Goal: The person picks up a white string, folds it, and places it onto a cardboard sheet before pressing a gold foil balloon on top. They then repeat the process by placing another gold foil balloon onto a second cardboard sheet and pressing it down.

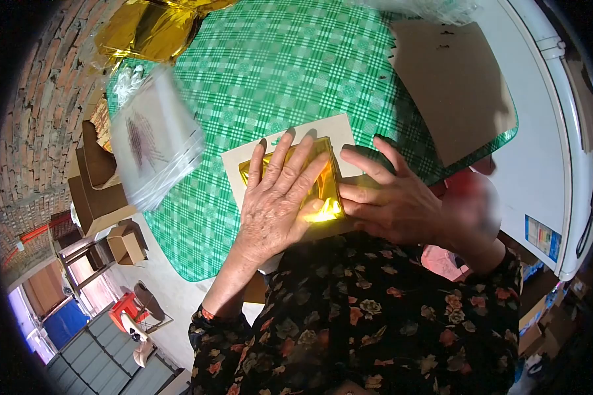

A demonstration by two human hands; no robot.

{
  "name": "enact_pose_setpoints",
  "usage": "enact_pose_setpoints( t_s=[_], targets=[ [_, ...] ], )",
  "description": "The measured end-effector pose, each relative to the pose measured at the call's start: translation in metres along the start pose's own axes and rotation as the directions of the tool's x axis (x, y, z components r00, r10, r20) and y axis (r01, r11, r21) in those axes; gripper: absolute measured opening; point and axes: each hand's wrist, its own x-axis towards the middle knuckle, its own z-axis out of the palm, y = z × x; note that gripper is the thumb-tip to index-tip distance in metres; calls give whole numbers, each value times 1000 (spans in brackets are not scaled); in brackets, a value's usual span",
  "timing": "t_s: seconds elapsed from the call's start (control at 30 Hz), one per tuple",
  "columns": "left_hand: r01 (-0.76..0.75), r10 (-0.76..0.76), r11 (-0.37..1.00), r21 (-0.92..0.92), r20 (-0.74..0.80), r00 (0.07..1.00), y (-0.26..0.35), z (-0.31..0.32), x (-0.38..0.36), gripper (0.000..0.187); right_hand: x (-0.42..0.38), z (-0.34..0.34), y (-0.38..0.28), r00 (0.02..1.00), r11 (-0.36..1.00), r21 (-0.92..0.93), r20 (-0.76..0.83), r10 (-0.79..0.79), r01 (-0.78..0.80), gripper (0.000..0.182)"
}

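A shiny gold foil packet [328,187] lies on a piece of tan cardboard [339,128] at the near edge of the table. My left hand [277,197] rests flat across the packet, fingers spread, covering much of its middle. At the packet's right edge is my right hand [395,204], its fingers apart and the lower ones close against the foil. The packet's underside and its left part are mostly hidden by my left hand.
A green checked cloth covers the table [257,79]. Clear plastic bags [158,141] lie at the left, gold foil sheets [148,33] at the far left. A large cardboard sheet [458,92] lies right, beside a white refrigerator [507,178]. Open cardboard boxes [102,197] stand left of the table.
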Motion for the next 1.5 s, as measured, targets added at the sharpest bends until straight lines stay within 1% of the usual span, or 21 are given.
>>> enact_pose_setpoints(
  t_s=[0.2,0.3,0.5,0.6,0.7,0.8,0.9,1.0,1.1,1.2,1.3,1.4,1.5],
  targets=[
    [8,-9,1000,16,23,1000,0,1,1,61,1,1,4,1000,999,34,-9,-16,16,27],
    [4,-4,1000,19,14,1000,0,1,1,59,0,2,5,1000,1000,26,20,-17,17,28],
    [14,-14,999,39,19,1000,0,3,1,59,1,4,6,999,999,18,-1,-33,33,29],
    [10,-11,999,52,12,1000,1,2,2,61,1,3,5,999,999,-20,38,-30,31,29],
    [9,-9,999,45,6,1000,2,2,2,62,-1,7,3,1000,999,-44,5,-27,27,29],
    [6,-6,999,52,0,1000,2,2,2,62,-4,7,1,999,997,-70,3,-39,39,28],
    [4,-3,998,55,-11,1000,2,3,1,62,-7,9,0,999,997,-60,-4,-47,47,28],
    [-2,4,998,55,-31,1000,1,5,0,61,-10,6,-2,998,997,-55,45,-44,47,28],
    [-11,13,999,38,-61,998,2,5,0,60,-13,6,-5,999,997,-54,17,-46,46,31],
    [-11,13,999,30,-73,997,2,4,0,61,-16,7,-10,1000,999,-54,24,9,-7,37],
    [-11,14,999,31,-74,997,3,4,0,61,-21,12,-13,1000,997,-77,-8,29,-30,44],
    [-7,8,1000,24,-69,998,3,3,-1,61,-22,13,-20,991,983,-146,-86,103,-115,44],
    [0,3,999,42,-58,998,4,3,0,61,-21,9,-20,993,976,-186,-56,102,-110,45]
  ],
)
